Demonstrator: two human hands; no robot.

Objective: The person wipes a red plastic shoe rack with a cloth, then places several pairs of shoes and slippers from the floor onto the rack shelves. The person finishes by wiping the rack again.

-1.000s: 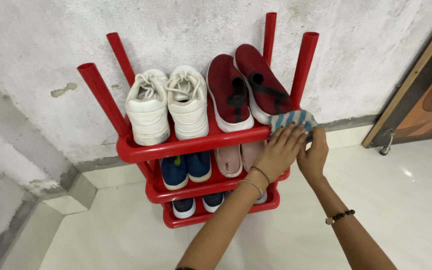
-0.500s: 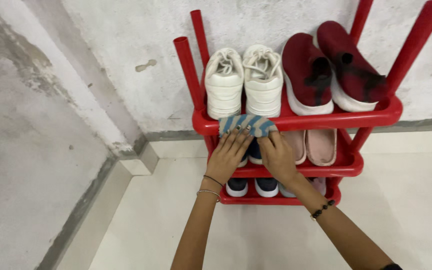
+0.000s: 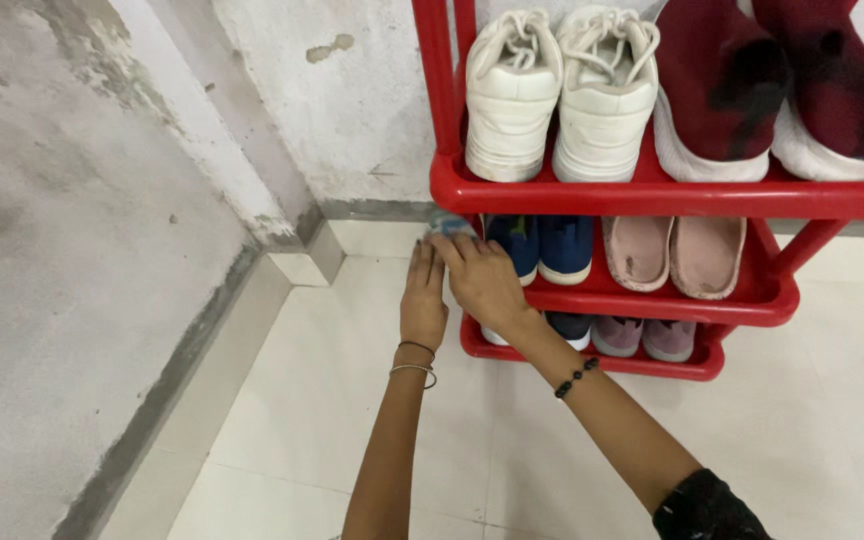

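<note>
Here, striped blue-grey cloth point(image 3: 449, 224) pressed against left front corner of red shoe rack point(image 3: 652, 196), just under top shelf rim. Cloth covered by right hand point(image 3: 482, 280), fingers flattened; grasp cannot be told. Left hand point(image 3: 423, 300) laid open beside it, nothing held.

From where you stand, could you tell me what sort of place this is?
Probably a home entryway or hallway corner: a red plastic shoe rack full of shoes stands against a rough plastered wall on a pale tiled floor, while both hands press a striped cloth at its left end.
</note>
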